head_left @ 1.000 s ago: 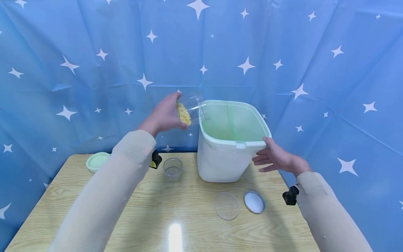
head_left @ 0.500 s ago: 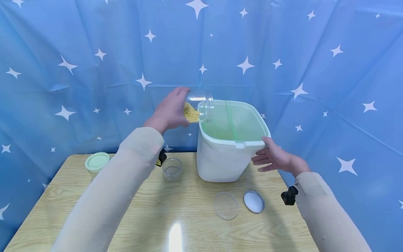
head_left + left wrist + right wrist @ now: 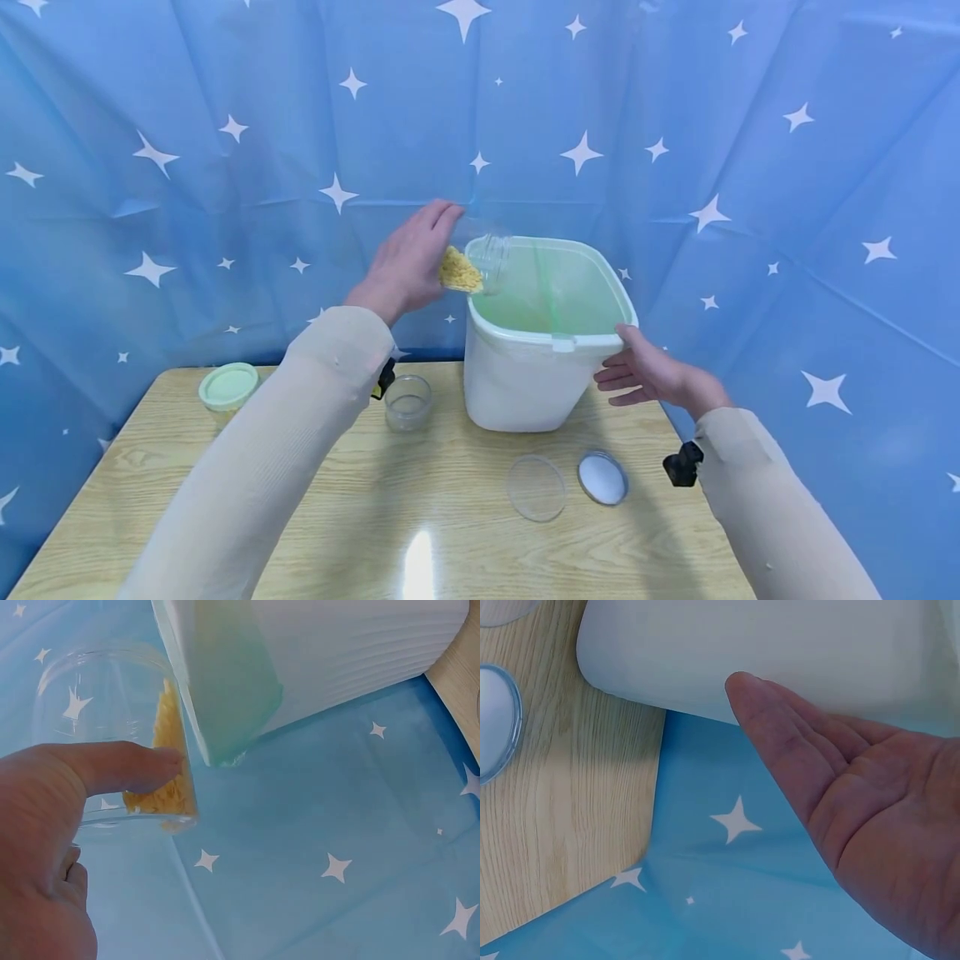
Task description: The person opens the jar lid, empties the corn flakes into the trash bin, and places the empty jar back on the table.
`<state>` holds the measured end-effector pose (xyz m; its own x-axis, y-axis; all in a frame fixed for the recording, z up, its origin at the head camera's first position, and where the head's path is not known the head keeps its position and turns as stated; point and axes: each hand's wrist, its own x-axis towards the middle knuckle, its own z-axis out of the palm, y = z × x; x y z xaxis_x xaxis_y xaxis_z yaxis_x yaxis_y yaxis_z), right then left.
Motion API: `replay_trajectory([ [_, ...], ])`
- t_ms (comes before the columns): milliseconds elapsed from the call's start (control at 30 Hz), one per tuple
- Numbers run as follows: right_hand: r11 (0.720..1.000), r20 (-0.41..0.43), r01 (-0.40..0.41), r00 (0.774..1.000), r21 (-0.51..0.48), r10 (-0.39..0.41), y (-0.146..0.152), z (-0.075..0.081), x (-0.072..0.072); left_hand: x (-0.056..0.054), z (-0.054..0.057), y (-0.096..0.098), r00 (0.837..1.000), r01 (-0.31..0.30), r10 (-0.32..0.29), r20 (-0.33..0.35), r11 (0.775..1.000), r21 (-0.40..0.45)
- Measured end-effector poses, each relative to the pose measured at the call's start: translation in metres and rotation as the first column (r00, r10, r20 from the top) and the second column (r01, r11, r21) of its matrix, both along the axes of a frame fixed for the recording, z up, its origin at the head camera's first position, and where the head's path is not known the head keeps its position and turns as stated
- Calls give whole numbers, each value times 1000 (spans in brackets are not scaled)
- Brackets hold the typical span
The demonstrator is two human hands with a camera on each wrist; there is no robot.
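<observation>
My left hand grips a clear jar, tilted on its side with its mouth over the left rim of a white bin. Yellow flakes lie along the jar's lower side; in the left wrist view, my thumb crosses the jar in front of these flakes. At the bin's front right corner, my right hand has its thumb on the rim and its fingers straight below it. The right wrist view shows those fingers extended beside the bin's wall. The bin is pale green inside, and its bottom is hidden.
A clear round container stands on the wooden table left of the bin. A container with a pale green lid is at the far left. In front lie a clear disc and a silver-rimmed lid. Behind hangs a blue starred cloth.
My left hand has moved right and slightly up, bringing the jar's mouth over the bin's rim. The flakes have slid toward the mouth. My right hand stays at the bin's corner.
</observation>
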<state>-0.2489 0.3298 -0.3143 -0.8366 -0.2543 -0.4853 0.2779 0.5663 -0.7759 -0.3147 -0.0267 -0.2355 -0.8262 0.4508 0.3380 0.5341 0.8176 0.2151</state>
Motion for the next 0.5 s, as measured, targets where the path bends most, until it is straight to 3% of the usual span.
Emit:
replay_trajectory([
  [267,1000,-9,-12,1000,10,12,-6,-1,-2,0,-1,2,995,30,-38,-94,996,-85],
  [500,1000,-7,-8,1000,1,8,-8,-2,-2,3,-2,3,994,30,-39,-99,996,-88],
])
